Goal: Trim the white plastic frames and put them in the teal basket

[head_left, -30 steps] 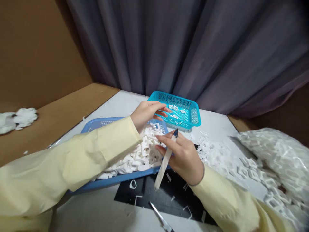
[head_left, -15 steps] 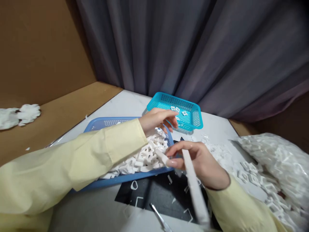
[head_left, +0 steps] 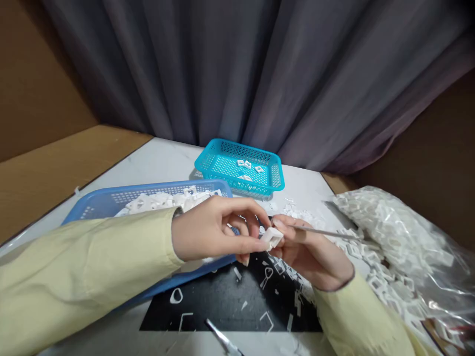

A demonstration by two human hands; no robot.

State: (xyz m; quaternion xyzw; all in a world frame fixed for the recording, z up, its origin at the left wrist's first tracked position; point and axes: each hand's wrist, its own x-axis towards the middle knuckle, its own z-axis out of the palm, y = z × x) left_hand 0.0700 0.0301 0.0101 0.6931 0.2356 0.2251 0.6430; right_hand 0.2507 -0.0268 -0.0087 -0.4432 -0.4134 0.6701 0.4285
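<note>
Between the thumb and fingers of my left hand (head_left: 218,230) is a small white frame-shaped piece (head_left: 272,238) with a square opening. The fingertips of my right hand (head_left: 308,252) meet the same piece from the other side. My right hand also grips a long flat stick (head_left: 326,231), seen edge-on and pointing right. My left forearm crosses over the blue basket (head_left: 156,188), which is heaped with similar white pieces. Beneath both hands lies a black mat (head_left: 208,306), scattered with thin white offcuts.
Behind the hands, a turquoise basket (head_left: 237,185) has several white pieces in it. A clear plastic bag (head_left: 393,237) of white pieces slumps at the right, with loose ones spilling beside it. A metal tool (head_left: 222,337), perhaps tweezers, lies at the mat's front edge. A grey curtain (head_left: 222,74) hangs behind.
My left hand has come from above the blue basket to the right hand and now holds the white piece. The stick has swung from pointing towards me to pointing right. The view has shifted right.
</note>
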